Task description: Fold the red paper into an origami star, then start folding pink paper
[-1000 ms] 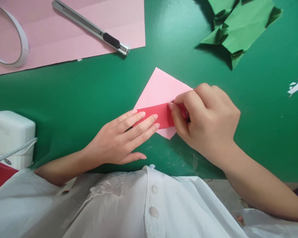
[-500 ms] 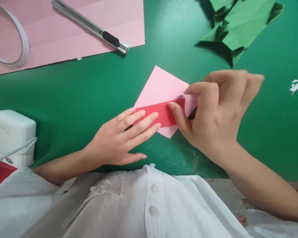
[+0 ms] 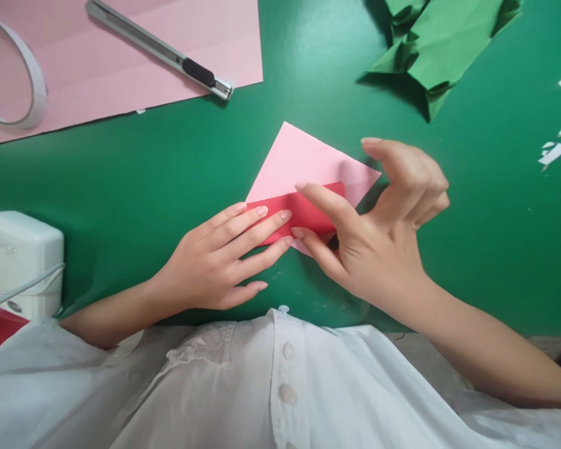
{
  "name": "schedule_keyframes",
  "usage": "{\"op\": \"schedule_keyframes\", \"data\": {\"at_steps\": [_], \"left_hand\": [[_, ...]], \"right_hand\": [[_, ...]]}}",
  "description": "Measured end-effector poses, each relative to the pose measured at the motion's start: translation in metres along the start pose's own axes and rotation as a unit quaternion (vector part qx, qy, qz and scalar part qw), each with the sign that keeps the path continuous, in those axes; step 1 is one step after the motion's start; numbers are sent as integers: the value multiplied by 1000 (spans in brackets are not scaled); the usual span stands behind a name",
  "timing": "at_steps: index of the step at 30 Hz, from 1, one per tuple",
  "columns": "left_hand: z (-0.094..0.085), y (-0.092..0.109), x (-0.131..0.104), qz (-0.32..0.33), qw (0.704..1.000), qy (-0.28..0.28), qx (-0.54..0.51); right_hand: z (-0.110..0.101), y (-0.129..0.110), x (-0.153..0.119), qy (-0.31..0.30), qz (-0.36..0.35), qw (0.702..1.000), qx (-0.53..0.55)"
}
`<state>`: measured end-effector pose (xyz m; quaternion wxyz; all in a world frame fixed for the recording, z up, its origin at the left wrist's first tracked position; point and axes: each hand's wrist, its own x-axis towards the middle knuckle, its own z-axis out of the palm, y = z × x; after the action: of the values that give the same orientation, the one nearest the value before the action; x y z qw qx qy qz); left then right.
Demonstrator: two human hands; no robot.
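Observation:
A pink sheet of paper (image 3: 292,156) lies aslant on the table, its top corner pointing away from me. Across its lower part runs a red paper strip (image 3: 315,212); whether this is a separate piece or a folded edge I cannot tell. My left hand (image 3: 229,249) rests flat with fingers spread over the strip's left end. Thumb and index finger of my right hand (image 3: 378,218) are apart, their tips at the lower and upper edges of the strip, close to my left fingertips. The other right fingers curl in the air. The strip's left end is partly hidden.
On a large pink sheet (image 3: 224,37) at the upper left lie a utility knife (image 3: 163,50) and a tape roll (image 3: 37,93). A folded green paper shape (image 3: 444,47) lies upper right. White scraps (image 3: 552,153) are at the right edge, a white box-like device (image 3: 25,255) with a cable at the left.
My right hand has moved left along the strip, its thumb and index finger now near my left fingertips. My left hand stays on the strip. The whole view has shifted slightly.

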<state>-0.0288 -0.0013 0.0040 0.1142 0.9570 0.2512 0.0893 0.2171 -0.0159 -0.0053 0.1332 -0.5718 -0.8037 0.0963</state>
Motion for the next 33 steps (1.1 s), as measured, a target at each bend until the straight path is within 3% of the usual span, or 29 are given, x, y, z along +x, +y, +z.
{"op": "schedule_keyframes", "data": {"at_steps": [6, 11, 16, 19, 25, 30, 33], "left_hand": [[-5, -15, -3, 31, 999, -7, -13], [-9, -31, -8, 65, 995, 43, -60], [-10, -40, -14, 72, 994, 31, -78], [-11, -40, -14, 87, 994, 52, -45], [-10, -40, -18, 123, 983, 120, 63], [-5, -36, -23, -8, 990, 136, 27], [-4, -34, -21, 0, 986, 147, 71]], "right_hand": [[-6, 30, 3, -9, -49, 999, 19], [-15, 54, 10, -81, -65, 994, 29], [-19, 64, 16, -72, -104, 991, 36], [-16, 65, 17, -74, -103, 992, 16], [1, 49, 14, 61, -157, 986, 14], [8, 42, 11, 10, -86, 995, 45], [9, 42, 7, -36, -14, 996, 74]]}}
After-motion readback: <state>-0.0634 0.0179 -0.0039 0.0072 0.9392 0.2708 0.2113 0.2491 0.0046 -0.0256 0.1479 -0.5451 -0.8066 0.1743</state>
